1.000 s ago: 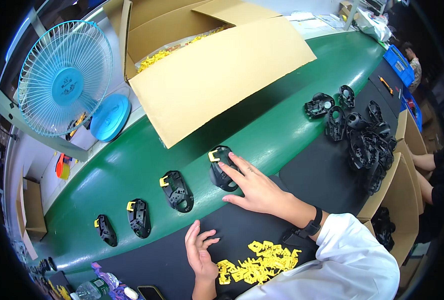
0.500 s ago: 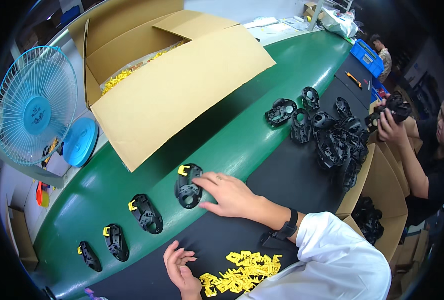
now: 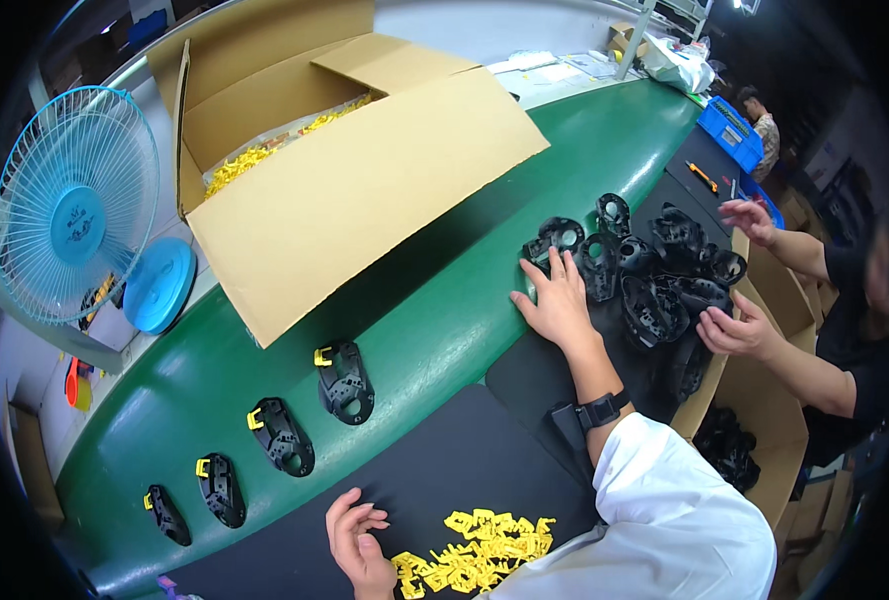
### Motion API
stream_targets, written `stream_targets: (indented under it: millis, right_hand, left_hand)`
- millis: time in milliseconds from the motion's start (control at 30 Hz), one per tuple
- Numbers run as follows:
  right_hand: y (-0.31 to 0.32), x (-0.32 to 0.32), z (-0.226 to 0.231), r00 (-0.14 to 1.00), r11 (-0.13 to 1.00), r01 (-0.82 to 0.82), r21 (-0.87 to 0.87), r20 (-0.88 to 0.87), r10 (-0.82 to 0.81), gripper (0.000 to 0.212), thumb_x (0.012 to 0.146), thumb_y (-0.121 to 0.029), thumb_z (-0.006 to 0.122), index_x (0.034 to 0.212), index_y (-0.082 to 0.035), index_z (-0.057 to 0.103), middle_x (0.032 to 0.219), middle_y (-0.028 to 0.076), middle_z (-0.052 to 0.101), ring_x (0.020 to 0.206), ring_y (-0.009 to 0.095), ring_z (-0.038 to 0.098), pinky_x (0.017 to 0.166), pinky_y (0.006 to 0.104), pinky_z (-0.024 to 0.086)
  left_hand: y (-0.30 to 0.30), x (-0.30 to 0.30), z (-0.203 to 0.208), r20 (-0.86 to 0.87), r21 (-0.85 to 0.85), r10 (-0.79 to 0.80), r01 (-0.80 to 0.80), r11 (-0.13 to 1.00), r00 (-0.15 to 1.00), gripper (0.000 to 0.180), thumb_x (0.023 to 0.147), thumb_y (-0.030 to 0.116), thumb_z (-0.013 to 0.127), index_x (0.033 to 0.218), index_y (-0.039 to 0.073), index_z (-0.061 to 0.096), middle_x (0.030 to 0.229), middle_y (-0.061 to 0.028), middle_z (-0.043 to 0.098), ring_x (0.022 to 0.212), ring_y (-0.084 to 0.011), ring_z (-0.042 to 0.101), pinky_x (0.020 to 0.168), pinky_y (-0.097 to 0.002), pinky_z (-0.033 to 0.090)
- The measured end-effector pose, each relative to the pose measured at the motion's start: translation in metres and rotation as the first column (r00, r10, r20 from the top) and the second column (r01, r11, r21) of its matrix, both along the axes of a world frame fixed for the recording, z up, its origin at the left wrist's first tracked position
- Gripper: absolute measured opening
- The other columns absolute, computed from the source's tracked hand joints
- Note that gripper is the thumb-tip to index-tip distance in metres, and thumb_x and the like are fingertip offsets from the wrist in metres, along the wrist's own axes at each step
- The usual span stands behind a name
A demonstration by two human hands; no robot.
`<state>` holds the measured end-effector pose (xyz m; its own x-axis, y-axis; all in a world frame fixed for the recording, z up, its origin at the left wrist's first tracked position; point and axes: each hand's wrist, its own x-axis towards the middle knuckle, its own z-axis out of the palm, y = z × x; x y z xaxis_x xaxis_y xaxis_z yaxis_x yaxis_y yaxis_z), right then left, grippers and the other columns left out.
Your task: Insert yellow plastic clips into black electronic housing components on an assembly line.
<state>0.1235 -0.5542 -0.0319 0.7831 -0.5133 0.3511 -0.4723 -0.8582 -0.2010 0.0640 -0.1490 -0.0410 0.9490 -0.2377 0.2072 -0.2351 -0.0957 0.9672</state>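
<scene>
In the head view, my right hand [image 3: 562, 305] is stretched out over the green belt [image 3: 454, 330], palm down, fingers extended and thumb spread away from them; the grip is open. A black mouse-shaped housing [image 3: 562, 232] lies right at my fingertips, on the far side of the hand, and its near edge passes under them. I can't tell whether the fingers press on it or only hover against it. Just right of it, past my fingers, more black housings [image 3: 654, 312] lie heaped on the black mat [image 3: 434, 450] and over the belt's edge.

My left hand [image 3: 357, 550] is well apart from that, low over the mat, fingers loosely curled and thumb apart from them, so this grip is open too. Just right of it sits a loose pile of yellow clips [image 3: 489, 545].

Up and left of my left hand, four housings stand in a slanting row on the belt, the nearest to my right hand being the upper one [image 3: 346, 385]; each carries a yellow clip at its upper left end. Across the heap, a co-worker's two hands [image 3: 739, 332] are at its right side, beside an open carton [image 3: 779, 385].
</scene>
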Motion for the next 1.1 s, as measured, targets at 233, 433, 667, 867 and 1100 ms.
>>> stream_targets:
  millis: [233,433,667,867,1100]
  right_hand:
    - [0.027,0.009,0.004,0.96,0.96,-0.279,0.025,0.044,0.277,0.031,0.08,-0.011,0.069,0.11,-0.017,0.067,0.101,0.01,0.06,0.098,0.03,0.058,0.091,0.0442,0.041]
    - [0.102,0.004,0.059,0.767,0.542,-0.639,0.546,0.396,0.505,0.029,0.087,0.0,0.061,0.115,-0.004,0.064,0.106,0.01,0.066,0.088,0.019,0.065,0.078,0.0302,0.052]
    - [0.188,-0.039,0.068,0.389,-0.376,-0.498,0.781,0.589,0.709,0.033,0.087,-0.003,0.07,0.118,-0.003,0.06,0.101,0.009,0.068,0.083,0.017,0.068,0.074,0.0299,0.054]
    - [0.169,-0.037,0.075,0.439,0.278,-0.785,0.554,0.181,0.88,0.023,0.08,-0.023,0.076,0.095,-0.009,0.065,0.082,0.004,0.066,0.076,0.025,0.066,0.068,0.0361,0.053]
    - [0.172,-0.059,0.06,0.116,0.366,-0.753,0.546,-0.437,0.892,0.04,0.072,-0.034,0.078,0.093,-0.006,0.06,0.081,0.007,0.064,0.081,0.026,0.067,0.065,0.0372,0.054]
  left_hand:
    - [-0.002,0.002,0.005,0.022,0.009,-0.008,0.008,1.0,1.0,0.048,0.102,0.038,0.043,0.109,-0.007,0.058,0.126,-0.0224,0.052,0.083,-0.0202,0.064,0.069,-0.0297,0.054]
    - [0.005,0.0,0.003,-0.053,-0.117,-0.039,0.032,0.993,0.998,0.055,0.1,0.045,0.046,0.12,-0.006,0.051,0.128,-0.0215,0.051,0.092,-0.0217,0.063,0.073,-0.0309,0.054]
    - [0.007,-0.004,0.019,-0.356,-0.551,-0.5,0.255,0.795,0.79,0.112,0.081,0.085,0.036,0.151,-0.001,0.021,0.142,-0.0279,0.041,0.128,-0.0344,0.049,0.104,-0.0468,0.043]
    - [0.008,0.003,0.014,-0.404,-0.731,-0.521,0.077,0.678,0.752,0.087,0.092,0.066,0.04,0.15,0.005,0.024,0.119,-0.0297,0.056,0.099,-0.0349,0.064,0.087,-0.0481,0.054]
    - [0.0,0.008,0.007,-0.443,-0.76,-0.339,-0.146,0.634,0.83,0.084,0.093,0.062,0.04,0.151,0.005,0.021,0.126,-0.0243,0.053,0.105,-0.0351,0.061,0.087,-0.0505,0.054]
